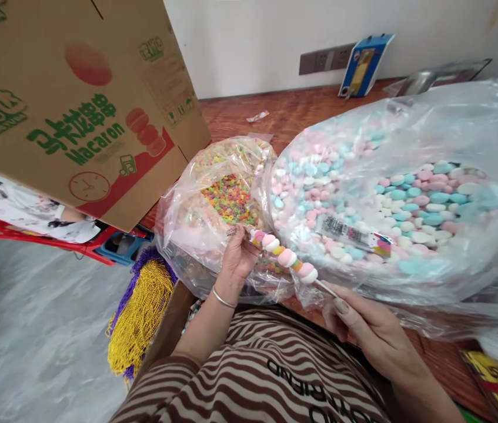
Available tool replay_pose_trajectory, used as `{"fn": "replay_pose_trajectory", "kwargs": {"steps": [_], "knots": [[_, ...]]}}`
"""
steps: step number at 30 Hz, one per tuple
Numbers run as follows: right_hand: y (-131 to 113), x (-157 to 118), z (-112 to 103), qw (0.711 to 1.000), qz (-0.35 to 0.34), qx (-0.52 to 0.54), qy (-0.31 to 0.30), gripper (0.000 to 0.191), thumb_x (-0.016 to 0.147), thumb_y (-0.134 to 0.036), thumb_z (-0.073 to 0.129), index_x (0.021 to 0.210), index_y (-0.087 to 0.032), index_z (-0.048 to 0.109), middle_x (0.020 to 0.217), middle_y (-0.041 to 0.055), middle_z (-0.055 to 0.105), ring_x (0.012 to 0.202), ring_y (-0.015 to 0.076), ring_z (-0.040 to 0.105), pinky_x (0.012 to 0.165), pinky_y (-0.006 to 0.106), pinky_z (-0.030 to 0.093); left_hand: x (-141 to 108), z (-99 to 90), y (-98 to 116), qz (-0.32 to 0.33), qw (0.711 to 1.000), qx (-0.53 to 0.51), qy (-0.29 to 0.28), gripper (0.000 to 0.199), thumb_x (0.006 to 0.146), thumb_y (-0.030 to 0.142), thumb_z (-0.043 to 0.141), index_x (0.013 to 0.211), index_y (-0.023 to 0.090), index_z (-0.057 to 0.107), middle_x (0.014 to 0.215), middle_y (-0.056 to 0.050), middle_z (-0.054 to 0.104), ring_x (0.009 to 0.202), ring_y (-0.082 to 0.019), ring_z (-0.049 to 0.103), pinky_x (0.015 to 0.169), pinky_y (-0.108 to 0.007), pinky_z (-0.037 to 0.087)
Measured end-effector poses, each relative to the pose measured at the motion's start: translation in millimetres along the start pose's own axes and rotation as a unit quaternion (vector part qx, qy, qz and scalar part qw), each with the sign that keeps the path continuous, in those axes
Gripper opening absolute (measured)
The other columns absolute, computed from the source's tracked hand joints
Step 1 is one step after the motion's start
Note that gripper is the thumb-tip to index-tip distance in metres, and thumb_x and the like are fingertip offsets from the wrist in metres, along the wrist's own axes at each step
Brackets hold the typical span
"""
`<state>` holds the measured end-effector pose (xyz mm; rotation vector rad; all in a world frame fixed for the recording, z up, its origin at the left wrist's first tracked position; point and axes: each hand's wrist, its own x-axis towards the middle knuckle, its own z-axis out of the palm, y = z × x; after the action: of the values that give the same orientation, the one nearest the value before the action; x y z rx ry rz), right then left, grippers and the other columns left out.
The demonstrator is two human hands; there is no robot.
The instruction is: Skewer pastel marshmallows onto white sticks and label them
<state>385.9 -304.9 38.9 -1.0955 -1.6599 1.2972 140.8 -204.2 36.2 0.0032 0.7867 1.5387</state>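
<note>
A candy skewer [287, 257] with pink-and-white marshmallow pieces and small orange-yellow pieces between them spans the space between my hands. My right hand [358, 320] pinches the bare white stick at its lower end. At the upper end, the closed fingers of my left hand [240, 258] are at the tip, touching the last pieces; exactly what they grip is partly hidden. Just beyond my left hand lies an open clear bag of small colourful ring candies [233, 198]. To the right is a large clear bag of pink, white and blue candies [425, 200], with a printed wrapper [354, 235] on it.
A tall cardboard box [99, 76] stands at the left. Gold and purple bead strands [145, 317] hang below it. A blue box [366, 66] leans near the wall socket [324, 60]. Part of another person [23, 202] shows behind the cardboard box.
</note>
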Motion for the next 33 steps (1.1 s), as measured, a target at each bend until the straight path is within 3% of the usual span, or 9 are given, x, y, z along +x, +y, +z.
{"fn": "replay_pose_trajectory", "kwargs": {"steps": [6, 12, 18, 23, 27, 33], "knots": [[0.2, -10.3, -13.7, 0.994, -0.050, -0.094, 0.013, 0.041, 0.103, -0.035, 0.047, 0.139, -0.027, 0.064, 0.066, 0.0000, 0.066, 0.055, 0.0141, 0.061, 0.053, 0.024, 0.050, -1.3, 2.4, -4.1, 0.019, 0.999, 0.041, -0.012, 0.022, 0.082, 0.024, 0.081, 0.071, 0.017, 0.063, 0.068, 0.004, 0.066, 0.060, -0.009, 0.062, 0.064, -0.024, 0.052], [-0.2, -17.5, -18.1, 0.993, -0.056, -0.102, 0.011, 0.040, 0.103, -0.032, 0.047, 0.139, -0.026, 0.064, 0.067, -0.0011, 0.065, 0.055, 0.0122, 0.060, 0.052, 0.021, 0.048, 0.0, 1.2, -9.2, 0.007, 0.997, 0.067, -0.035, 0.023, 0.078, 0.025, 0.084, 0.072, 0.016, 0.064, 0.068, 0.003, 0.066, 0.061, -0.009, 0.061, 0.071, -0.025, 0.053], [3.3, -25.9, -18.4, 0.999, 0.027, 0.037, -0.003, 0.035, 0.104, -0.039, 0.047, 0.129, -0.024, 0.068, 0.066, -0.0009, 0.064, 0.053, 0.0113, 0.057, 0.051, 0.021, 0.046, 1.3, -1.5, -9.5, 0.063, 0.982, 0.135, -0.114, 0.034, 0.066, 0.028, 0.093, 0.068, 0.016, 0.061, 0.068, 0.004, 0.061, 0.065, -0.008, 0.057, 0.068, -0.022, 0.048], [4.1, -27.7, -10.3, 0.968, 0.109, 0.218, 0.051, 0.032, 0.103, -0.044, 0.050, 0.102, -0.020, 0.071, 0.058, -0.0016, 0.059, 0.042, 0.0088, 0.046, 0.044, 0.023, 0.035, 2.8, -2.4, -7.9, 0.023, 0.978, 0.145, -0.150, 0.037, 0.063, 0.029, 0.094, 0.067, 0.017, 0.059, 0.064, 0.005, 0.056, 0.059, -0.007, 0.052, 0.060, -0.022, 0.043], [2.1, -26.5, -2.2, 0.935, 0.142, 0.311, 0.092, 0.032, 0.098, -0.047, 0.057, 0.091, -0.019, 0.069, 0.054, -0.0019, 0.056, 0.037, 0.0070, 0.039, 0.039, 0.024, 0.024, 4.7, -1.6, -14.3, -0.011, 0.983, 0.127, -0.134, 0.037, 0.060, 0.025, 0.095, 0.068, 0.016, 0.060, 0.063, 0.005, 0.058, 0.058, -0.007, 0.054, 0.061, -0.021, 0.044], [8.0, -29.6, 5.2, 0.920, 0.162, 0.331, 0.135, 0.025, 0.097, -0.042, 0.061, 0.096, -0.018, 0.068, 0.056, -0.0027, 0.056, 0.041, 0.0062, 0.040, 0.045, 0.024, 0.025, 7.6, 3.6, -22.9, -0.007, 0.982, 0.173, -0.081, 0.039, 0.060, 0.027, 0.095, 0.068, 0.016, 0.058, 0.059, 0.006, 0.056, 0.050, -0.005, 0.050, 0.053, -0.021, 0.044]]}}
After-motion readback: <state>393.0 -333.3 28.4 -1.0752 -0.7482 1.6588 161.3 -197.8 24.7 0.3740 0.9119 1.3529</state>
